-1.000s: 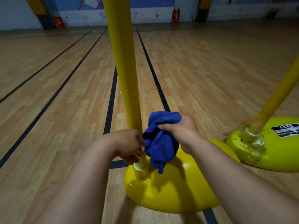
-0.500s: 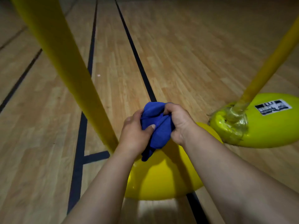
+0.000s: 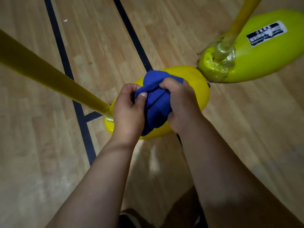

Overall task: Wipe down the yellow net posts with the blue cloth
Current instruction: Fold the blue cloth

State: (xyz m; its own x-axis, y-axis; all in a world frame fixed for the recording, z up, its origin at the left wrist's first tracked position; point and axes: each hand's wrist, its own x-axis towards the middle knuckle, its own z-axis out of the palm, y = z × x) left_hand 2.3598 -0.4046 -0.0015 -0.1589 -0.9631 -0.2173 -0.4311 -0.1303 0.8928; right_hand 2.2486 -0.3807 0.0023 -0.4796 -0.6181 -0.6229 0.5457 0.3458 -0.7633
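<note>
Both hands hold a bunched blue cloth above the yellow domed base of the nearer net post. My left hand pinches the cloth's left side with thumb and fingers. My right hand grips its right side with curled fingers. The nearer post slants up to the left from its socket, just left of my left hand. A second yellow post rises from its own base at the upper right.
The wooden gym floor carries black court lines running under and left of the nearer base. The second base bears a black-and-white label and clear tape around its socket. The two bases almost touch.
My left hand left the foot of the post and took hold of the cloth beside my right hand. The view tilted downward, and the hands now sit over the base.
</note>
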